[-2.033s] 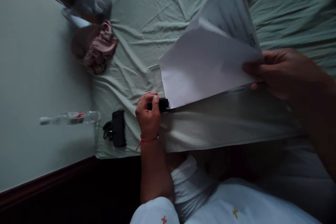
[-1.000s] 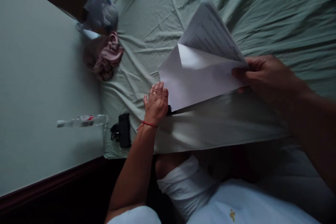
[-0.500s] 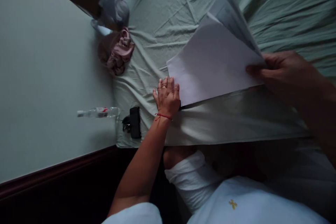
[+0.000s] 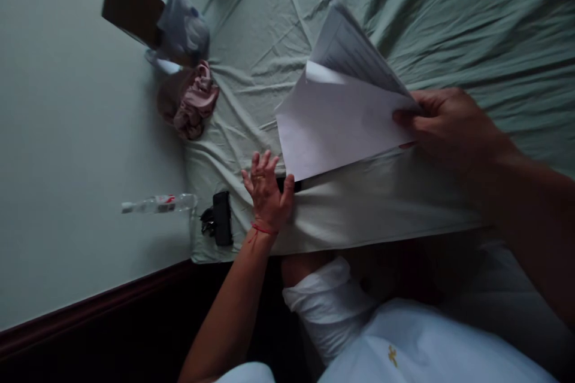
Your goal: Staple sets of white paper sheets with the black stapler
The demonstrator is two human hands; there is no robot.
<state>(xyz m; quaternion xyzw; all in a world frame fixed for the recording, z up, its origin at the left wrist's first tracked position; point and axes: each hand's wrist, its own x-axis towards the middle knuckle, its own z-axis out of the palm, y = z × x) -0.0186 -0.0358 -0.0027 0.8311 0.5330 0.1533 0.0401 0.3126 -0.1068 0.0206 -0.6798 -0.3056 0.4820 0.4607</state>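
Note:
A stack of paper sheets [image 4: 341,119] lies slantwise over the green bedsheet, its top sheet blank and a printed page showing behind a curled edge. My right hand [image 4: 442,119] pinches the stack at its right corner, thumb on top. Close to the lower left corner of the paper, my left hand [image 4: 269,188] has its fingers spread and holds nothing. It wears a ring and a red string bracelet [image 4: 264,228]. A dark flat object [image 4: 294,184], mostly hidden, shows between the left thumb and the paper.
Left of my left hand lies a black case-like object [image 4: 222,218]. A clear plastic bottle [image 4: 162,203] is beside the wall. Pink crumpled cloth [image 4: 196,102], a plastic bag [image 4: 186,27] and a brown box [image 4: 132,6] sit farther back along the green bedsheet [image 4: 251,36].
My left hand has lifted off the paper and moved left and nearer, fingers spreading. My right hand has drawn the sheets leftward, and the top sheet's edge now curls more.

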